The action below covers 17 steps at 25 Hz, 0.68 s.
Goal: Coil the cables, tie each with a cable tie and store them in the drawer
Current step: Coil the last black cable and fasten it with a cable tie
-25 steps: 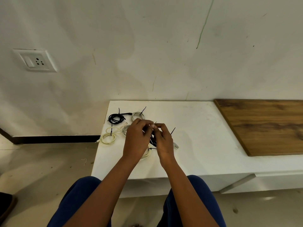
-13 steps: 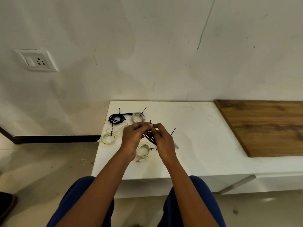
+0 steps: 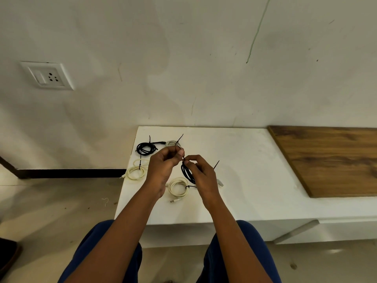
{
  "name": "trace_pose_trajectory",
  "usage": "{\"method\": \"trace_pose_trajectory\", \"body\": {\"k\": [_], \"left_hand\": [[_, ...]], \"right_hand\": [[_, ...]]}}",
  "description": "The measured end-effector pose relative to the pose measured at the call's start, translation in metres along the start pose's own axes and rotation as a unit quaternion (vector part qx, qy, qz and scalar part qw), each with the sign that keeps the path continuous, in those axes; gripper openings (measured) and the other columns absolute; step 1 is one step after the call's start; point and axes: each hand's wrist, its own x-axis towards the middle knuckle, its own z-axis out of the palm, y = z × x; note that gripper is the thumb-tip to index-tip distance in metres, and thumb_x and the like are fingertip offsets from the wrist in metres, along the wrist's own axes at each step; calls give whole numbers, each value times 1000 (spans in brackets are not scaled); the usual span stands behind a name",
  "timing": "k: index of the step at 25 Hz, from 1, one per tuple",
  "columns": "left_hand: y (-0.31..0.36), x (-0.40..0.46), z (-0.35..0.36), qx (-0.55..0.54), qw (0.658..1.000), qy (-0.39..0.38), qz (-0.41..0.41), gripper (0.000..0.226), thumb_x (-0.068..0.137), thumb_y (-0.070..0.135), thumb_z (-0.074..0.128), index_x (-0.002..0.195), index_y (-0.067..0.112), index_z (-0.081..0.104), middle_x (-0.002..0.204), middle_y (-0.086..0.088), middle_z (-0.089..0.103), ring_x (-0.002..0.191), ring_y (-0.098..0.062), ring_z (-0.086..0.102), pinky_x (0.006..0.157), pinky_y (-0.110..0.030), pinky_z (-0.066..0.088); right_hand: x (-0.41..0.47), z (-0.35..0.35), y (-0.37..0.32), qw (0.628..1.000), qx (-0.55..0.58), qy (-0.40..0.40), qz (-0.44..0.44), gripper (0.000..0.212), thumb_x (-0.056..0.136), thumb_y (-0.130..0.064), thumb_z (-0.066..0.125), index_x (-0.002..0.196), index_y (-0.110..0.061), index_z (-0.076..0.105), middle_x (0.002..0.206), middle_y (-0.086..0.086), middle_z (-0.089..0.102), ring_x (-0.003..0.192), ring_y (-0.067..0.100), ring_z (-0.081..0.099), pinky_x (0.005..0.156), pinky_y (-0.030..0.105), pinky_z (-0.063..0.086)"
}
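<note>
Head view: I see my left hand (image 3: pixel 163 166) and right hand (image 3: pixel 201 174) pinching a cable tie (image 3: pixel 183 158) on a black coiled cable (image 3: pixel 187 173) above the white worktop (image 3: pixel 244 170).

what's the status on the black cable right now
Both hands up: left hand pinches cable tie, right hand grips black coil. Tie not cinched. Nothing obstructing.
</note>
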Motion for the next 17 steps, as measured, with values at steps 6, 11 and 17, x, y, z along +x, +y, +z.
{"method": "trace_pose_trajectory", "body": {"k": [6,11,17], "left_hand": [[-4,-3,9,-38,999,-13,12,11,90,9,60,84,16,64,70,3,64,69,-5,64,79,-21,51],[-6,-5,16,-17,999,10,46,13,89,7,61,83,17,64,75,0,65,74,-10,64,83,-23,51],[-13,-7,17,14,997,34,61,18,89,7,62,80,22,64,77,8,66,68,7,63,66,-6,47]], "right_hand": [[1,3,1,998,-32,53,5,11,88,-32,54,79,-35,61,46,-14,50,47,1,43,56,26,34],[1,4,-3,995,-57,73,29,19,88,-36,52,70,-41,58,48,-18,52,49,-3,47,53,25,30],[5,8,-4,989,-102,94,47,16,86,-43,53,75,-37,62,60,-13,58,63,6,53,56,24,32]]}}
